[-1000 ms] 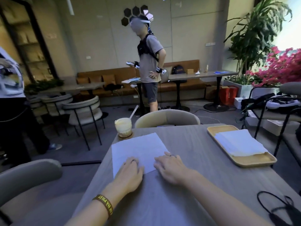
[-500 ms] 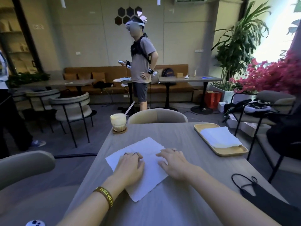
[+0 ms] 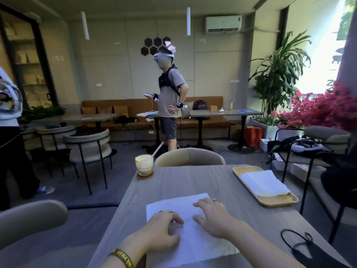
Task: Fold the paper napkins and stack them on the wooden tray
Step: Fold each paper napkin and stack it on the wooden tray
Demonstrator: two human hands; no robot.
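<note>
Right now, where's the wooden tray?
Head view: the wooden tray sits at the far right edge of the table, holding folded napkins, beyond the right hand.

Napkin (image 3: 193, 246) lies on the table (image 3: 193, 182) near the front edge, left hand (image 3: 162, 232) and right hand (image 3: 212, 218) side by side on it, wooden tray (image 3: 278, 203) farther right, napkin stack (image 3: 264, 182) in it, glass (image 3: 144, 165) at far left corner, chair (image 3: 190, 156) behind table, mask (image 3: 307, 248) near right.

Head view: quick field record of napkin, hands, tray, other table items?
napkin: white sheet, flat on table, near edge
left hand: rests on napkin's left part
right hand: fingers spread on napkin's right part
wooden tray: table's right side, holds folded napkins
other: drink glass on coaster, far left; black face mask, near right
</note>
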